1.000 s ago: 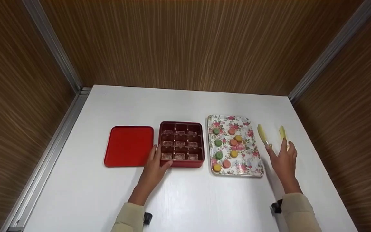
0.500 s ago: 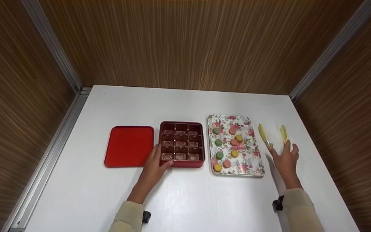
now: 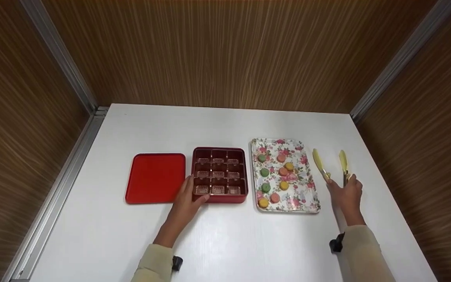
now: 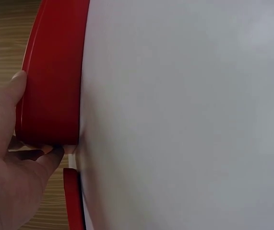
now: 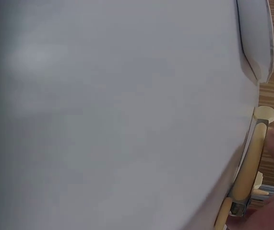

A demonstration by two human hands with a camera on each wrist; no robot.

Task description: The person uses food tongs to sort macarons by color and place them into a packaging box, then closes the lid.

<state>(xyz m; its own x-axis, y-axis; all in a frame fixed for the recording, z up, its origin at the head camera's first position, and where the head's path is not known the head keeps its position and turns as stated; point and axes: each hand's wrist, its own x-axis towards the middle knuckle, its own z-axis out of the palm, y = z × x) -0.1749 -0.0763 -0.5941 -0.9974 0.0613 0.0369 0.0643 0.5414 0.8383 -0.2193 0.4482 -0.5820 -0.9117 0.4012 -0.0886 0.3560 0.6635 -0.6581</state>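
In the head view, my left hand [image 3: 183, 204] grips the near left corner of a dark red box [image 3: 227, 198], thumb on its front rim and fingers along its left side. The box has a clear divided insert with several compartments. My right hand [image 3: 347, 197] holds a pair of tongs [image 3: 318, 159] with yellow ends, thumb on one arm and fingers on the other. The tongs' arms are spread apart, pointing away from me. The right wrist view shows the tongs [image 5: 250, 163] low by the fingers. Between the hands lies a floral tray [image 3: 305, 196] with green, pink and yellow macarons [image 3: 284, 185].
A flat red lid [image 3: 156, 178] lies left of the box, close beside it. White tabletop [image 3: 229, 243] extends around everything. Wood-grain panels [image 3: 225, 55] stand at the back and both sides, with metal rails in the corners.
My right hand has closed in on the tongs, its fingers drawing around the right arm. My left hand stays on the box corner.
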